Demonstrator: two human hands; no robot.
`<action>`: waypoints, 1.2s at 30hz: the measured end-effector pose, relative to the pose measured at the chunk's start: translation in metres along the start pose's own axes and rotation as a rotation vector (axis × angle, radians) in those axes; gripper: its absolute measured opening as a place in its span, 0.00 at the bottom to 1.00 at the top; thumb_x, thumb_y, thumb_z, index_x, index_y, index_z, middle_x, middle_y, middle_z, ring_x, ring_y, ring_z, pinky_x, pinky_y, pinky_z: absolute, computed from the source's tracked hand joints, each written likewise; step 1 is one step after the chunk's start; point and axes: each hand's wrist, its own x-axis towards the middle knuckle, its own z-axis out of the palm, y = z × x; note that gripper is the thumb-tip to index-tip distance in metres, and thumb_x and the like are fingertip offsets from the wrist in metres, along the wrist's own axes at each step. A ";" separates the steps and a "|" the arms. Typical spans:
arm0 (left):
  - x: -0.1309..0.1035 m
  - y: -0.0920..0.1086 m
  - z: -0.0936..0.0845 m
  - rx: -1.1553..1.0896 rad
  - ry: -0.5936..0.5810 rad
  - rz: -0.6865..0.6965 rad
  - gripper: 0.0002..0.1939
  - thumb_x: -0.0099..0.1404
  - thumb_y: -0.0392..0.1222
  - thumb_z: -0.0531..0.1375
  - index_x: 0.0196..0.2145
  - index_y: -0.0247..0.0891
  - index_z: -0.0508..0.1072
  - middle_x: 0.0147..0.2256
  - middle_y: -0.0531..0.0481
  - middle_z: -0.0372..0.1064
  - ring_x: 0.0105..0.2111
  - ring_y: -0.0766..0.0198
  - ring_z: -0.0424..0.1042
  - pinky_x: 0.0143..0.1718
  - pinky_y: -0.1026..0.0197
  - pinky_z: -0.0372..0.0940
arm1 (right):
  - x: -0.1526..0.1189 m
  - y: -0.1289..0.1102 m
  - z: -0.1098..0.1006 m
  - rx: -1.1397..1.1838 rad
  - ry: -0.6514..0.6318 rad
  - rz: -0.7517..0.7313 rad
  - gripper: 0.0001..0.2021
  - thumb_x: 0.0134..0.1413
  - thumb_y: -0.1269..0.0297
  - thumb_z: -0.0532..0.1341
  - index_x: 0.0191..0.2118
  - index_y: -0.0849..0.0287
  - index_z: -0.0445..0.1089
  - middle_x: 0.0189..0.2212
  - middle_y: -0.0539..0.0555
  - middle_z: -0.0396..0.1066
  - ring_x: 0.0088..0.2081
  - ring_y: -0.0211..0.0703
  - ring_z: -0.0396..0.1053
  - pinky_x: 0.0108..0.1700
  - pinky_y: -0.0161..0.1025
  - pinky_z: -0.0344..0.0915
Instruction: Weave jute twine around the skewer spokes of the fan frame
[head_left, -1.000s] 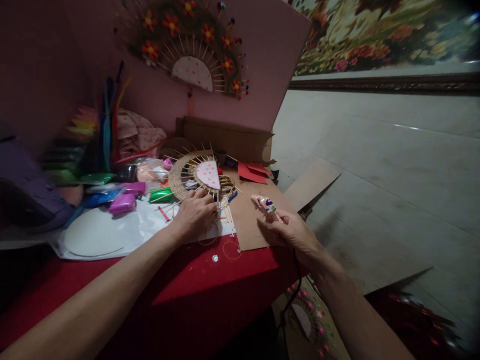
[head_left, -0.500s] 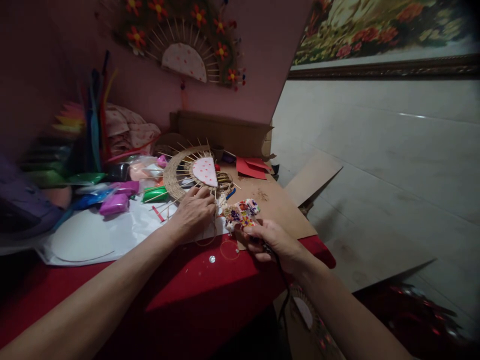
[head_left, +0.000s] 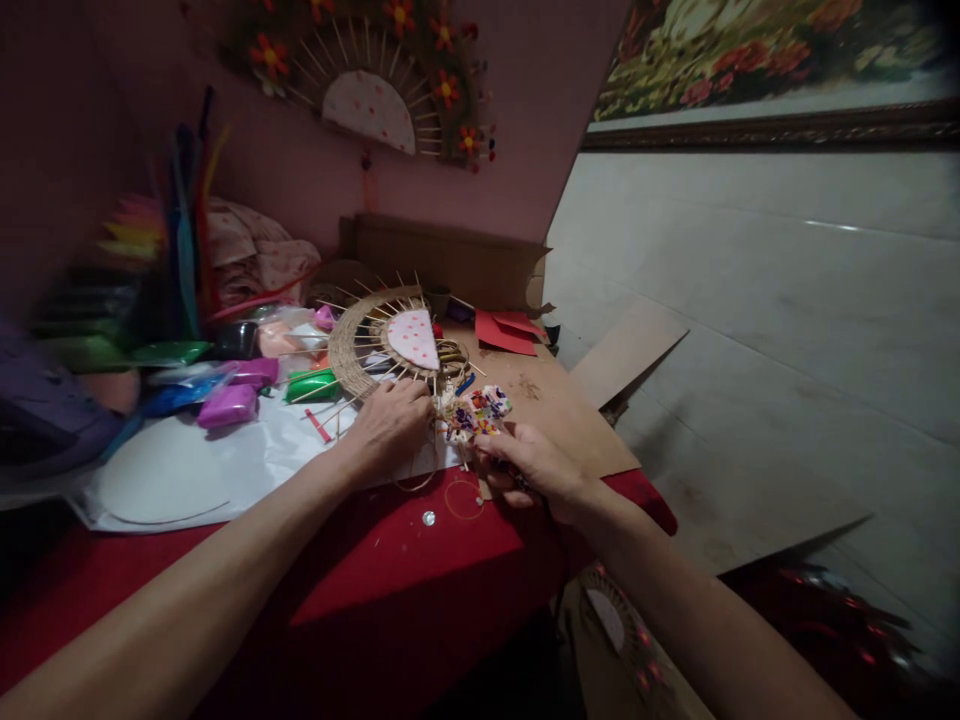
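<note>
A half-round fan of thin sticks (head_left: 346, 360) lies on the table, its outer band wound with twine. At its centre is a pale half-disc with pink dots (head_left: 412, 340). My left hand (head_left: 394, 418) is closed on the fan's near lower edge, the fingertips partly hidden. My right hand (head_left: 529, 462) grips a glue gun with a colourful flowered cover (head_left: 480, 415), a dark cord trailing below. Its front end is close to the fan's near corner, beside my left fingers; whether they touch I cannot tell. A loop of twine (head_left: 416, 487) hangs by my left hand.
Bagged coloured clay (head_left: 229, 405) and a white disc (head_left: 161, 470) lie on the left. Red paper (head_left: 506, 332) rests on a cardboard sheet (head_left: 577, 425). The red tablecloth (head_left: 360, 590) covers the front. Another fan (head_left: 371, 110) hangs on the wall.
My right hand has moved slightly left with the glue gun, bringing its front end nearer the fan's corner. My left hand stays on the fan's edge. The view has shifted a little.
</note>
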 end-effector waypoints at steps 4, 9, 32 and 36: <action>-0.001 0.000 0.001 -0.030 0.012 0.000 0.10 0.61 0.37 0.50 0.28 0.36 0.70 0.33 0.42 0.65 0.36 0.55 0.63 0.39 0.53 0.53 | 0.003 0.002 0.001 -0.021 0.000 -0.002 0.11 0.49 0.58 0.57 0.26 0.58 0.56 0.16 0.43 0.52 0.15 0.27 0.47 0.12 0.26 0.42; -0.001 0.000 0.000 0.055 -0.012 0.008 0.10 0.62 0.37 0.50 0.28 0.36 0.69 0.33 0.43 0.65 0.36 0.56 0.63 0.38 0.54 0.54 | 0.004 0.002 0.003 -0.030 0.006 0.019 0.10 0.48 0.58 0.58 0.27 0.58 0.57 0.17 0.44 0.53 0.16 0.28 0.47 0.13 0.26 0.42; -0.004 0.002 -0.003 0.118 0.041 0.026 0.11 0.63 0.36 0.50 0.29 0.34 0.70 0.32 0.46 0.66 0.33 0.60 0.64 0.36 0.57 0.55 | -0.004 0.020 0.002 -1.189 0.204 -0.531 0.07 0.52 0.69 0.52 0.37 0.61 0.64 0.33 0.56 0.67 0.33 0.41 0.63 0.35 0.37 0.57; -0.005 0.000 -0.002 0.114 0.036 0.027 0.11 0.63 0.37 0.49 0.29 0.35 0.70 0.32 0.46 0.66 0.33 0.60 0.64 0.36 0.57 0.56 | -0.003 0.019 -0.004 -1.361 0.212 -0.533 0.09 0.53 0.66 0.52 0.39 0.62 0.64 0.32 0.57 0.68 0.32 0.41 0.63 0.33 0.37 0.56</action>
